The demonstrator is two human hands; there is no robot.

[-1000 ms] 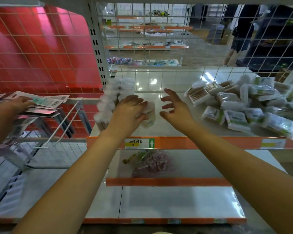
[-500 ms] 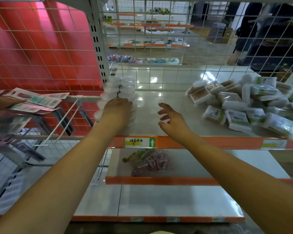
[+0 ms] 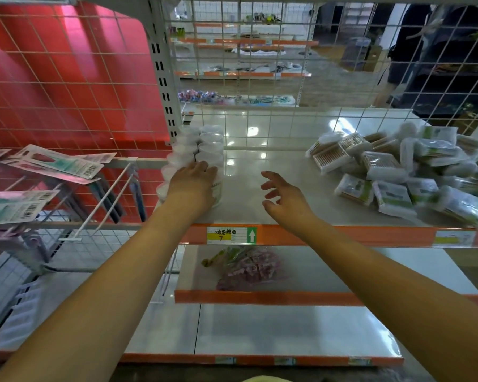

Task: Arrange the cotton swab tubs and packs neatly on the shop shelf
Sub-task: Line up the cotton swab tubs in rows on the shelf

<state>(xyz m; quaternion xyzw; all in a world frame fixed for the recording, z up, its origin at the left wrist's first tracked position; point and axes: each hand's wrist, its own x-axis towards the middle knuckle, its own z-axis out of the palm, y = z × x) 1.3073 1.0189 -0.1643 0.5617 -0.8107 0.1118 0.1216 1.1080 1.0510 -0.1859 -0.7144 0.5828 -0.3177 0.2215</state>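
Cotton swab tubs (image 3: 202, 150) stand upright at the far left of the top shelf (image 3: 260, 194), round lids up, lined in two rows that run from the near edge back toward the wire grille (image 3: 260, 128). I read their long axis as vertical. Left hand (image 3: 191, 186) lies palm-down over the nearest tub (image 3: 217, 188) in the right row, fingers draped across its lid and curled a little down the far side; I can't tell whether it grips or only rests. Right hand (image 3: 283, 197) hovers just right of that tub, apart from it, fingers spread and loosely bent, holding nothing.

Cotton swab packs (image 3: 398, 172) sit in a loose heap at the right end of the same shelf, tilted every which way, some flat, some on edge, swab sticks pointing in mixed directions. Bare shelf lies between heap and tubs.

Price label (image 3: 231, 235) with a green arrow sits on the orange shelf lip below the hands. Bagged item (image 3: 246, 268) rests on the lower shelf. Carded goods (image 3: 58, 164) hang on hooks at left.
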